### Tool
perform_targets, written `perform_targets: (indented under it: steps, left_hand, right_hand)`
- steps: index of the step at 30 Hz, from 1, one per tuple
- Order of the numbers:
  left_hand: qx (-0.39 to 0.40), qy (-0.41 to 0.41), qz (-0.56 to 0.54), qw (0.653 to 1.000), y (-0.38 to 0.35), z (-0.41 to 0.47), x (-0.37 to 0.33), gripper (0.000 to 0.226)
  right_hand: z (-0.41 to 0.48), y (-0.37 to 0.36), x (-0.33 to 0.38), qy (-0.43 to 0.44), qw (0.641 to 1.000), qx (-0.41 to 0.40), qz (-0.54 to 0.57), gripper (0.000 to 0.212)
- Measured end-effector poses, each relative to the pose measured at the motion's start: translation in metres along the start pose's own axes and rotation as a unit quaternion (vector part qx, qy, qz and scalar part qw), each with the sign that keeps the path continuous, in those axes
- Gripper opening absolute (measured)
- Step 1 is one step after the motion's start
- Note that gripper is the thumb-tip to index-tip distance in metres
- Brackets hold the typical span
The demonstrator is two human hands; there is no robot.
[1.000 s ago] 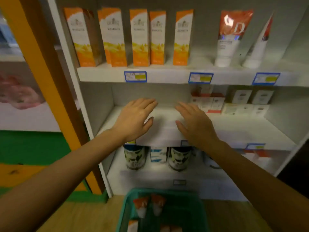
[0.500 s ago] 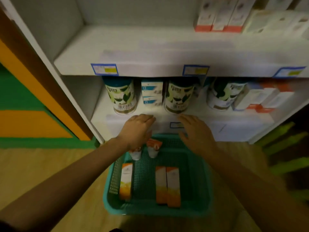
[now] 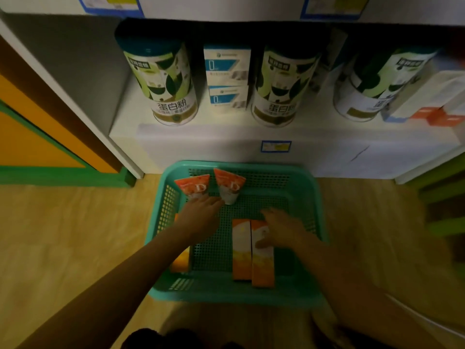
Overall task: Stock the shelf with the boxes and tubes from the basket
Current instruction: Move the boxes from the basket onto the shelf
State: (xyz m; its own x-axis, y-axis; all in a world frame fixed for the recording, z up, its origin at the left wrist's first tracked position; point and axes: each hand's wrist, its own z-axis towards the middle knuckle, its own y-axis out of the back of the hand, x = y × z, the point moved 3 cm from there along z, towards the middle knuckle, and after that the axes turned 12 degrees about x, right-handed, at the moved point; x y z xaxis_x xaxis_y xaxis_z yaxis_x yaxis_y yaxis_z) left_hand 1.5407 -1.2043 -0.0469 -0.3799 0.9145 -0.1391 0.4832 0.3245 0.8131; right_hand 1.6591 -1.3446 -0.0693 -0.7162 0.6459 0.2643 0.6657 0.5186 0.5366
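On the floor, against the shelf foot: a teal mesh basket (image 3: pixel 305 187), seen from above, its far rim close to the base of the white shelf (image 3: pixel 327 157).
Far-left corner of basket: two orange-and-white tubes. The left tube (image 3: pixel 193 187) and the right tube (image 3: pixel 229 186) both run their long axes away from the person, wide crimped orange ends toward the shelf, white cap ends toward the near rim. They lie side by side, slightly splayed.
Middle of basket: two orange-and-white boxes, the left box (image 3: pixel 241 250) and the right box (image 3: pixel 261 263), flat on the mesh, touching along their long sides. Long axes run near rim to far rim; paler ends point at the shelf, deep-orange ends at the near rim.
Left wall of basket: a third box (image 3: pixel 181 261), same lie, mostly hidden under the forearm.
Left hand (image 3: pixel 198 217): palm down, fingers spread and loose, fingertips touching or just short of the left tube's cap end; I cannot tell which. Nothing clasped.
Right hand (image 3: pixel 284 229): palm down, fingers relaxed and apart, thumb resting over the right box's far half. Not closed around it.
Bottom shelf board: three round tins (image 3: pixel 166 81) with green leaf labels standing upright, two small stacked white-and-blue cartons (image 3: pixel 227 79) between the left two tins, more cartons at the right edge, blurred.
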Motion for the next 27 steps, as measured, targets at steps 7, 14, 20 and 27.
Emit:
perform_targets:
  steps: [7, 14, 20, 27]
  left_hand:
    - [0.025, 0.029, -0.013, 0.999, -0.023, 0.006, 0.004, 0.043]
    - [0.051, 0.015, -0.049, 0.997, -0.034, 0.029, -0.023, 0.038]
    - [0.110, 0.013, -0.093, 0.990, -0.053, 0.044, -0.036, 0.043]
    - [0.105, 0.008, -0.277, 0.955, -0.050, 0.042, -0.039, 0.056]
  right_hand:
    - [0.005, -0.010, -0.003, 0.002, 1.000, -0.023, 0.004, 0.064]
    - [-0.024, 0.006, -0.013, 0.027, 0.998, -0.053, 0.003, 0.059]
    - [-0.052, 0.014, -0.032, 0.042, 0.994, -0.055, 0.088, 0.050]
    - [-0.071, 0.006, -0.040, 0.029, 0.990, -0.070, 0.119, 0.044]
